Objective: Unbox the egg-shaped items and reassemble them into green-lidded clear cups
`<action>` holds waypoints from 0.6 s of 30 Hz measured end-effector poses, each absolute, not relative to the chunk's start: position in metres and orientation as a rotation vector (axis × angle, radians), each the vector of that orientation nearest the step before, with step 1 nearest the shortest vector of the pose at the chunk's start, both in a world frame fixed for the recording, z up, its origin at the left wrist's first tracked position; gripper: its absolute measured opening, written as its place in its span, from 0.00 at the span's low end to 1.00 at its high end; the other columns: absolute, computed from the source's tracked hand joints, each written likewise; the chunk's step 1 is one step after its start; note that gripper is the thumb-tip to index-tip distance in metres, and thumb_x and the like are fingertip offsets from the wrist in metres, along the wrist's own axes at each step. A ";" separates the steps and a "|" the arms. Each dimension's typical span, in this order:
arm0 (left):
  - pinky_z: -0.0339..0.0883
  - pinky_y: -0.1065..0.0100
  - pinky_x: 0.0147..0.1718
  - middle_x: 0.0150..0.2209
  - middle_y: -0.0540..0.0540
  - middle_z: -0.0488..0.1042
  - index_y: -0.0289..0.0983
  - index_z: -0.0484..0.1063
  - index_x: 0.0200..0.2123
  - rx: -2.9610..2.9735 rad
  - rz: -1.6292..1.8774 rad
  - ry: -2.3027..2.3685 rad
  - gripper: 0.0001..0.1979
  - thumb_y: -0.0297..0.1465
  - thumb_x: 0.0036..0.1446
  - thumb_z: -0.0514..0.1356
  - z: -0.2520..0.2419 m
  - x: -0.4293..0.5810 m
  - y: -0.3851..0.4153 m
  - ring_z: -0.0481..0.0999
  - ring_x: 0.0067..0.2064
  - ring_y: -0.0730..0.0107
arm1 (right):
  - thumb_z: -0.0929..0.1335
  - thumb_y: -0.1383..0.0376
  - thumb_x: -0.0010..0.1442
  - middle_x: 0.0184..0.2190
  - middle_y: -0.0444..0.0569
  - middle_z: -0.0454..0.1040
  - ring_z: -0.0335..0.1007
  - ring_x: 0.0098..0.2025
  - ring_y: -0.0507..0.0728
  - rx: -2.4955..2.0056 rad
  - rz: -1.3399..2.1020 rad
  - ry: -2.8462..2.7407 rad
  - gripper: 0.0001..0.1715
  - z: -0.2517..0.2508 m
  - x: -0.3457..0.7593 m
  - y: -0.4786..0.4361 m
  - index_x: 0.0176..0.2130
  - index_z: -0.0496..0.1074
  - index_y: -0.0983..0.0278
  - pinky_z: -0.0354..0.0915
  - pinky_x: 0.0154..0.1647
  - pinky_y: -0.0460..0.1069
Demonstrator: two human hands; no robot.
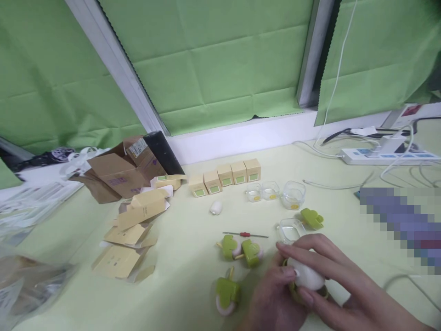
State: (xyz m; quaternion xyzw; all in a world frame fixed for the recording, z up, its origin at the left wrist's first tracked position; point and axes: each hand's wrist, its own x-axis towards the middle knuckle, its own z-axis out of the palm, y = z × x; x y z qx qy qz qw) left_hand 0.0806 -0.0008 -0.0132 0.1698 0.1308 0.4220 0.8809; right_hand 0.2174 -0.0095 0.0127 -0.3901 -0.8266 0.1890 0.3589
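Note:
At the lower right my hands meet around a small white rounded piece (309, 276) with a green plastic part (295, 292) under it. My left hand (275, 294) grips the green part from the left, its thumb against the white piece. Fingers of my right hand (339, 278) close over the white piece from the other side. Much of the green part is hidden by fingers. Just beyond them stands a clear plastic cup (290, 230), with a green leaf-shaped part (312, 219) beside it. To the left lie green-and-white assemblies (227, 294) and a red-handled screwdriver (245, 234).
Small tan boxes (225, 175) stand in a row near the wall. More clear cups (292, 195) and a loose white piece (216, 208) are in front. Unfolded cartons (126, 255) and a brown cardboard box (127, 170) occupy the left. A power strip (389, 156) with cables lies right.

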 end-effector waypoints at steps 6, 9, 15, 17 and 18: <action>0.58 0.67 0.35 0.30 0.46 0.67 0.34 0.70 0.31 0.359 0.929 0.279 0.11 0.30 0.41 0.63 -0.017 0.082 -0.003 0.68 0.36 0.66 | 0.66 0.76 0.51 0.36 0.46 0.71 0.71 0.39 0.56 -1.037 0.512 -1.969 0.23 0.011 0.211 -0.012 0.45 0.61 0.57 0.71 0.37 0.48; 0.56 0.70 0.32 0.26 0.50 0.63 0.35 0.67 0.24 0.329 0.967 0.233 0.06 0.27 0.37 0.60 -0.028 0.085 -0.003 0.64 0.32 0.71 | 0.65 0.77 0.50 0.35 0.47 0.71 0.70 0.39 0.56 -0.973 0.531 -1.983 0.22 0.012 0.206 -0.013 0.42 0.64 0.57 0.70 0.37 0.48; 0.55 0.71 0.30 0.24 0.51 0.61 0.35 0.65 0.24 0.379 0.939 0.300 0.07 0.23 0.35 0.55 -0.019 0.079 -0.003 0.60 0.28 0.74 | 0.65 0.79 0.49 0.35 0.46 0.73 0.71 0.39 0.54 -0.922 0.526 -2.080 0.22 0.028 0.206 -0.013 0.41 0.69 0.58 0.70 0.38 0.45; 0.55 0.70 0.31 0.24 0.51 0.61 0.35 0.65 0.24 0.400 0.914 0.313 0.07 0.24 0.35 0.54 -0.013 0.076 -0.002 0.62 0.28 0.73 | 0.66 0.78 0.50 0.37 0.45 0.74 0.71 0.41 0.54 -0.945 0.581 -2.101 0.23 0.031 0.210 -0.012 0.43 0.69 0.57 0.70 0.39 0.45; 0.55 0.69 0.30 0.25 0.50 0.62 0.35 0.65 0.25 0.400 0.895 0.308 0.07 0.25 0.36 0.54 -0.011 0.075 -0.002 0.63 0.29 0.72 | 0.67 0.77 0.51 0.38 0.44 0.74 0.71 0.41 0.54 -0.964 0.624 -2.102 0.23 0.030 0.213 -0.012 0.44 0.69 0.55 0.70 0.40 0.45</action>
